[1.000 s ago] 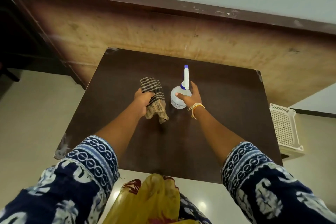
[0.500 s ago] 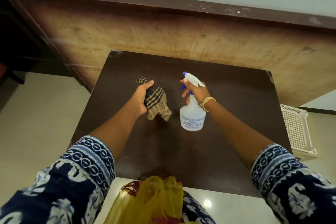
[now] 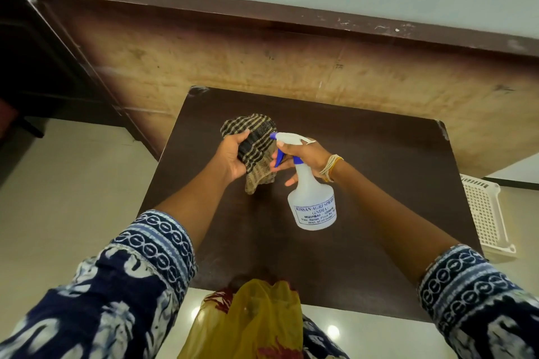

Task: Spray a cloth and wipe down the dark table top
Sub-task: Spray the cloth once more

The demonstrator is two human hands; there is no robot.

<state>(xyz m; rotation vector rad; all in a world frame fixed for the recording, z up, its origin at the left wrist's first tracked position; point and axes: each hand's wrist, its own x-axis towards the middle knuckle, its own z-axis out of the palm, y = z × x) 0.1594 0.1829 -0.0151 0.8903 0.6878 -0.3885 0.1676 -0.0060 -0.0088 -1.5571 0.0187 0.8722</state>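
Since a second ago: spray bottle (image 3: 313, 198) lifted off the tabletop (image 3: 379, 183) and carried toward the cloth (image 3: 256, 151), both now held in the air above the middle of the dark surface. Right hand (image 3: 303, 156) wrapped around the bottle neck, fingers near the blue trigger, nozzle turned left and almost touching the fabric; probably aimed so that the mist lands on the cloth and not on the wood. Left hand (image 3: 232, 156) closed on the cloth, bunching it into a thick pad with one loose corner hanging down, presumably to offer a broad face to the spray. Cloth woven, rough looking, beige with dark check lines. Bottle of translucent white plastic, round body, narrow neck, printed label on the side; liquid level not clear. Tabletop dark brown, smooth, slightly glossy, with worn corners at the far edge. Spraying seemingly about to begin, wiping not yet started. White perforated plastic basket (image 3: 484, 213) on the floor at the right.
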